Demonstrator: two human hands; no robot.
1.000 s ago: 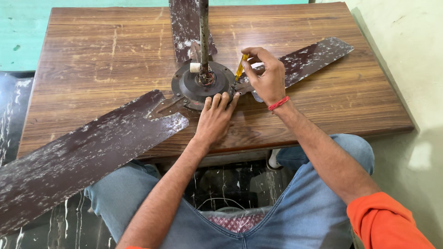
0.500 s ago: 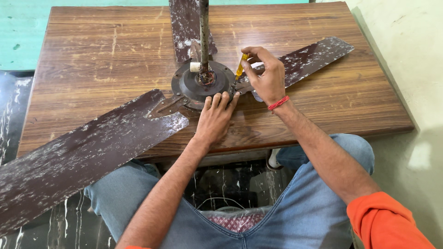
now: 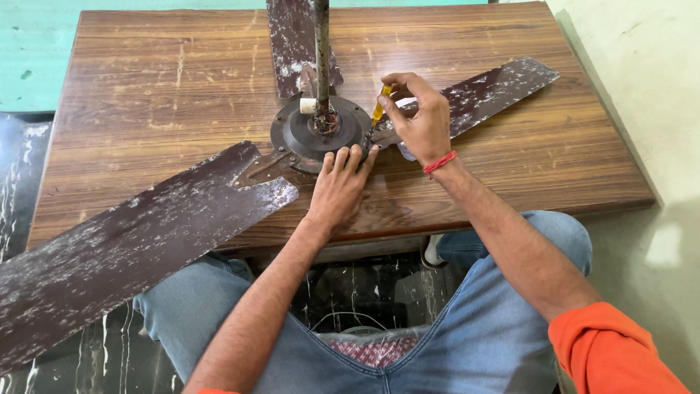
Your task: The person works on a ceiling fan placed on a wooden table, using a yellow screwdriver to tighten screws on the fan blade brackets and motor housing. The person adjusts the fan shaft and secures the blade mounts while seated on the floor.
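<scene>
A worn brown ceiling fan lies on a wooden table (image 3: 175,80), its round motor hub (image 3: 302,131) near the middle with a metal rod (image 3: 321,51) standing up from it. Three scuffed blades spread out: one toward me at lower left (image 3: 124,248), one to the right (image 3: 496,84), one at the back (image 3: 292,36). My left hand (image 3: 339,186) rests flat against the hub's near edge, fingers spread. My right hand (image 3: 419,120) grips a yellow-handled screwdriver (image 3: 378,111), its tip down at the hub's right edge where the right blade joins.
The table's front edge runs just above my knees in blue jeans (image 3: 503,292). A dark marbled floor (image 3: 18,182) lies to the left, a pale floor (image 3: 642,109) to the right. The long near blade overhangs the table edge at the lower left.
</scene>
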